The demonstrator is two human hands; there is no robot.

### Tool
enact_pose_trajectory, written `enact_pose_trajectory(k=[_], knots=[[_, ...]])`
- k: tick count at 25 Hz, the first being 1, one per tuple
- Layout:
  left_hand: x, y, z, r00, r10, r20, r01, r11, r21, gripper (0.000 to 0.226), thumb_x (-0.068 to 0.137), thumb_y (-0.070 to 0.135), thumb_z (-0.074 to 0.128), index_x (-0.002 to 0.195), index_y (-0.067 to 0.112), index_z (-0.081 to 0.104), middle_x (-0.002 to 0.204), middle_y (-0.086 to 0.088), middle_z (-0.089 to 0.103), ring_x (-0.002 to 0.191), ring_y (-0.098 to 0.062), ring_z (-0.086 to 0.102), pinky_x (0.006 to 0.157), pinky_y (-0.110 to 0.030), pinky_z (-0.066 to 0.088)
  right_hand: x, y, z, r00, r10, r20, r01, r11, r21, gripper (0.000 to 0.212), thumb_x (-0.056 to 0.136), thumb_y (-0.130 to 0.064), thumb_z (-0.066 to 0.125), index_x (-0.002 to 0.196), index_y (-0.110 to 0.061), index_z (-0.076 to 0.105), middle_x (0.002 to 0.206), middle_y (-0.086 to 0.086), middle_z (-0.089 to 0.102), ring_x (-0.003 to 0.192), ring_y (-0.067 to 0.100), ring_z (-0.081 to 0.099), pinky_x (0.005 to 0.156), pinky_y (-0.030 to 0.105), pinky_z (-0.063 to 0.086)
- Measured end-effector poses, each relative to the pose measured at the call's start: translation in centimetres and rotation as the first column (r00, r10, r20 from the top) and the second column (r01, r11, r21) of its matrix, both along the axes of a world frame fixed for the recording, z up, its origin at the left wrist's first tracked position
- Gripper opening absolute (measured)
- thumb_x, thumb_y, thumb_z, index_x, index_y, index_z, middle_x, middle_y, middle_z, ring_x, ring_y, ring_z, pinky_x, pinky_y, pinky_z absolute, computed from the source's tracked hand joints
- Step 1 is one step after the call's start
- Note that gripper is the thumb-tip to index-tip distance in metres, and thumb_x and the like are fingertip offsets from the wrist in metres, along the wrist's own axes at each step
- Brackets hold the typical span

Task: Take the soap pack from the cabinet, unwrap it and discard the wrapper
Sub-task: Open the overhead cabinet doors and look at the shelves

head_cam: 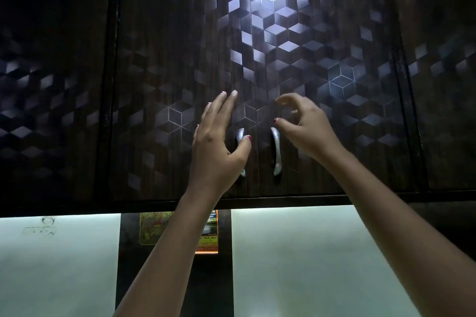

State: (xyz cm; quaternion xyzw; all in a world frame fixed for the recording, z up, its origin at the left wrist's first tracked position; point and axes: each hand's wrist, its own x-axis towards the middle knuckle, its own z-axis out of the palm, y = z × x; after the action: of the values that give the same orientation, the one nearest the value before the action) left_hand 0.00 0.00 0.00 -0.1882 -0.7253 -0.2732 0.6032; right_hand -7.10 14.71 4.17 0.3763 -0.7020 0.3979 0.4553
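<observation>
Hands (219,141) near curved metal handles (276,152)

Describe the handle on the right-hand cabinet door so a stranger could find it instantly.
Find the dark overhead cabinet with the cube pattern and follow the seam between its two middle doors down. The right door handle is the curved silver bar just right of that seam, fully in view, whereas its twin is partly hidden behind the left hand.
</observation>
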Motion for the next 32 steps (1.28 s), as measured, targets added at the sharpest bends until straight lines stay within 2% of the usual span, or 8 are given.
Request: enact_pose_trajectory(k=[4,7,12,17,20,25,29,32], knots=[[-0.2,-0.6,-0.5,1.0,0.015,0.022,-0.015,1.0,0.002,0.067,0.076,0.027,0.051,0.139,0.031,0.027,0.152,0.006,0.026,0.142,-0.016,0.02,0.113,-0.056,0.025,-3.2,-2.4,-2.0,0.915,-0.035,0.401,0.043,0.999,-0.013,0.065,0.078,-0.017,0.061,0.135,-0.016,0.029,0.126,0.014,0.047,0.111,0.023,0.048,0.084,0.028,0.037],[-0.3,-0.8,-0.9,0.997,0.027,0.067,-0.026,1.0,-0.01,0.068,0.076,0.029,0.05,0.139,0.033,0.026,0.152,0.008,0.026,0.142,-0.015,0.019,0.113,-0.057,0.025,-5.0,-3.3,-2.8,0.813,0.211,0.543,-0.136,0.975,-0.175,0.067,0.077,-0.011,0.062,0.134,-0.016,0.028,0.089,0.003,0.056,0.094,0.022,0.057,0.085,0.037,0.049],[-0.3,-0.3,-1.9,0.993,0.008,0.119,-0.007,1.0,-0.012,0.067,0.076,0.031,0.051,0.138,0.037,0.025,0.151,0.011,0.025,0.142,-0.014,0.018,0.112,-0.057,0.025,-5.0,-4.1,-3.3,0.854,0.099,0.511,-0.072,0.995,-0.072,0.072,0.078,-0.01,0.06,0.134,-0.024,0.017,0.073,0.002,0.049,0.073,0.019,0.055,0.069,0.037,0.051],[-1.7,1.5,-3.4,0.974,-0.156,0.163,0.158,0.987,0.006,0.065,0.078,0.033,0.051,0.136,0.043,0.024,0.145,0.024,0.025,0.138,0.003,0.018,0.115,-0.038,0.025,-0.8,-1.9,-5.3,0.951,0.159,0.266,-0.077,0.952,-0.295,0.056,0.079,-0.008,0.058,0.127,-0.024,0.033,0.062,-0.004,0.042,0.053,0.005,0.044,0.045,0.007,0.039],[-2.5,5.2,-3.4,0.871,-0.434,0.231,0.43,0.9,0.073,0.058,0.08,0.036,0.05,0.132,0.049,0.026,0.141,0.028,0.028,0.128,0.02,0.02,0.109,-0.019,0.024,3.0,2.3,-6.7,0.992,0.117,0.047,-0.08,0.875,-0.478,0.041,0.083,-0.021,0.057,0.12,-0.032,0.044,0.068,-0.009,0.049,0.058,0.0,0.048,0.056,0.01,0.045],[-3.5,14.6,-3.0,0.565,-0.696,0.444,0.764,0.645,0.038,0.061,0.079,0.052,0.045,0.136,0.044,0.027,0.151,0.014,0.028,0.138,-0.001,0.024,0.117,-0.041,0.022,6.5,12.9,-7.4,0.96,0.278,-0.046,-0.258,0.803,-0.537,0.042,0.078,-0.033,0.048,0.119,-0.029,0.048,0.098,-0.007,0.059,0.079,-0.002,0.063,0.062,0.013,0.052],[-3.7,21.7,-3.9,0.535,-0.69,0.487,0.816,0.572,-0.087,0.059,0.082,0.045,0.044,0.136,0.048,0.021,0.149,0.021,0.022,0.132,0.005,0.022,0.108,-0.026,0.024,8.4,21.2,-8.1,0.953,0.299,0.055,-0.245,0.862,-0.444,0.091,0.055,-0.054,0.075,0.131,-0.017,0.042,0.109,-0.001,0.066,0.093,0.01,0.067,0.073,0.021,0.056],[-4.7,26.4,-4.5,0.617,-0.66,0.429,0.773,0.612,-0.169,0.068,0.082,0.04,0.056,0.138,0.045,0.018,0.152,0.018,0.015,0.131,0.006,0.02,0.105,-0.023,0.022,9.2,26.6,-8.6,0.964,0.234,0.129,-0.147,0.866,-0.478,0.087,0.041,-0.053,0.082,0.118,-0.024,0.054,0.1,-0.006,0.073,0.093,0.012,0.068,0.075,0.025,0.057]])
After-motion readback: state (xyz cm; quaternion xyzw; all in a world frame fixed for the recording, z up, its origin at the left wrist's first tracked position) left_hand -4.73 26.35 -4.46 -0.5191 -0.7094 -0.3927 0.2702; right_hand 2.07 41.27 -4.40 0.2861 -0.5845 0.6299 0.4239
